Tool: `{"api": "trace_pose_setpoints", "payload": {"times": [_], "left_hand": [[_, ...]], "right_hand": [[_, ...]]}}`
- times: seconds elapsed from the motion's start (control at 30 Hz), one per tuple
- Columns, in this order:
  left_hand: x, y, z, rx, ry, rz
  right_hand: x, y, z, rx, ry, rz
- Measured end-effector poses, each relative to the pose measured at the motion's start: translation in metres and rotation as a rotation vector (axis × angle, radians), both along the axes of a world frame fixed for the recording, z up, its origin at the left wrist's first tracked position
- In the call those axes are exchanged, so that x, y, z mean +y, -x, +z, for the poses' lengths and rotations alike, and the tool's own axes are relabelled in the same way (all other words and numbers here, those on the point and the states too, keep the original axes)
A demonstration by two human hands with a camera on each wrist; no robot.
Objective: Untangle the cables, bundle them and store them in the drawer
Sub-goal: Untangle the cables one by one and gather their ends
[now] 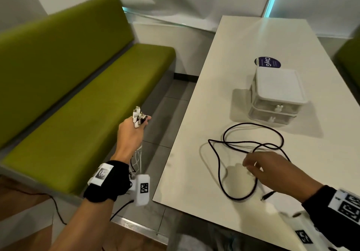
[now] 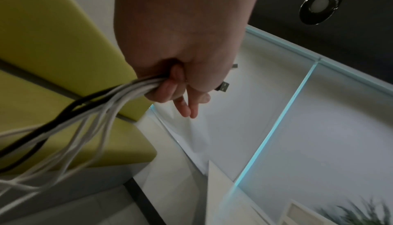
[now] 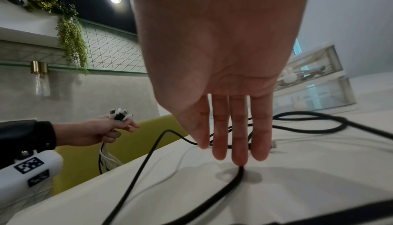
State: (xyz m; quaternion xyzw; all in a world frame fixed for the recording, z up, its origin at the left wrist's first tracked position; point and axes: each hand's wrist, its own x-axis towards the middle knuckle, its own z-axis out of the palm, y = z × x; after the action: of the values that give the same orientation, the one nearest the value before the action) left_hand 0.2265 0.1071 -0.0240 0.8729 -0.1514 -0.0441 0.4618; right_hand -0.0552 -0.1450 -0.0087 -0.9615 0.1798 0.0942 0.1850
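My left hand (image 1: 143, 123) is out over the floor, left of the table, and grips a bundle of white and black cables (image 1: 138, 117). Their plugs stick up past my knuckles and the cords (image 2: 119, 97) hang below my fist (image 2: 178, 80). A long black cable (image 1: 251, 123) lies in loose loops on the white table (image 1: 194, 172). My right hand (image 1: 253, 165) is above it with straight fingers (image 3: 220, 144) pointing down. The middle fingertip meets the black cable (image 3: 239, 174). A thin white cable end (image 3: 274, 144) lies beside the fingers. The small white drawer unit (image 1: 278, 87) stands behind, both drawers closed.
A green bench (image 1: 78, 95) runs along the wall on the left, with a strip of floor between it and the table. A round blue sticker (image 1: 267, 62) lies behind the drawer unit. The black cable's plug end (image 1: 267, 195) rests near the table's front edge.
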Motion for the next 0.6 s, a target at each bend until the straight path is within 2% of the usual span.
{"api": "trace_pose_setpoints", "payload": {"times": [0.17,0.33,0.5,0.6], "left_hand": [[-0.022,0.028,0.013,0.023,0.183,-0.136],[-0.052,0.065,0.034,0.239,0.357,-0.196],[-0.079,0.100,0.042,0.534,0.498,-0.308],[-0.089,0.120,0.043,0.633,0.552,-0.349]], "right_hand": [[-0.018,0.024,0.010,0.148,0.080,-0.017],[-0.028,0.046,0.010,0.297,0.070,0.100],[-0.017,0.049,0.000,0.297,0.137,0.151],[-0.016,0.048,-0.002,0.226,0.095,0.119]]}}
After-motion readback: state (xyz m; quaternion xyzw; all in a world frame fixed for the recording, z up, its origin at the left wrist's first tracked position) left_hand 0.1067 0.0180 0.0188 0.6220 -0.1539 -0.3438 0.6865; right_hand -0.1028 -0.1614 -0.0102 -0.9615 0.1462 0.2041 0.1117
